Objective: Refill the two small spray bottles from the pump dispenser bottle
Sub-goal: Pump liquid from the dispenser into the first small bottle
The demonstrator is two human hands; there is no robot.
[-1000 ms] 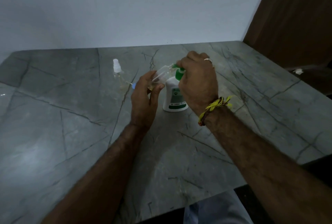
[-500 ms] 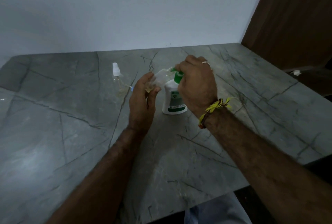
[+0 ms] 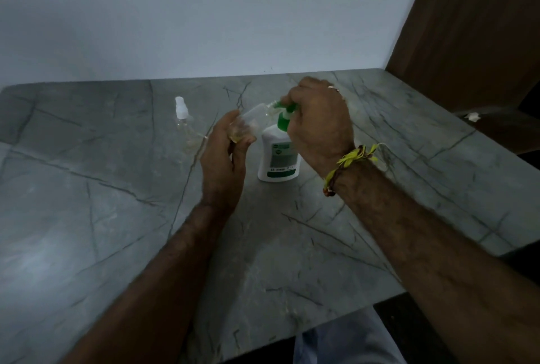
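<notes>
Little has changed: the left hand (image 3: 225, 156) still grips the tilted open spray bottle (image 3: 248, 122) at the green pump (image 3: 285, 115), pressed by the right hand (image 3: 320, 127). The capped spray bottle (image 3: 182, 119) stands on the table (image 3: 117, 217) at nine o'clock of the pump dispenser bottle (image 3: 279, 159).

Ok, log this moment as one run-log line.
step: filling first spray bottle | left hand: holds tilted small bottle at nozzle | right hand: on pump dispenser head | second spray bottle: capped, standing on table

We see a dim, grayish picture. A soft light falls on the table (image 3: 380, 136) at the far right, and its left side has a pale shine. The edges bend and look blurry, and both arms look soft up close.
</notes>
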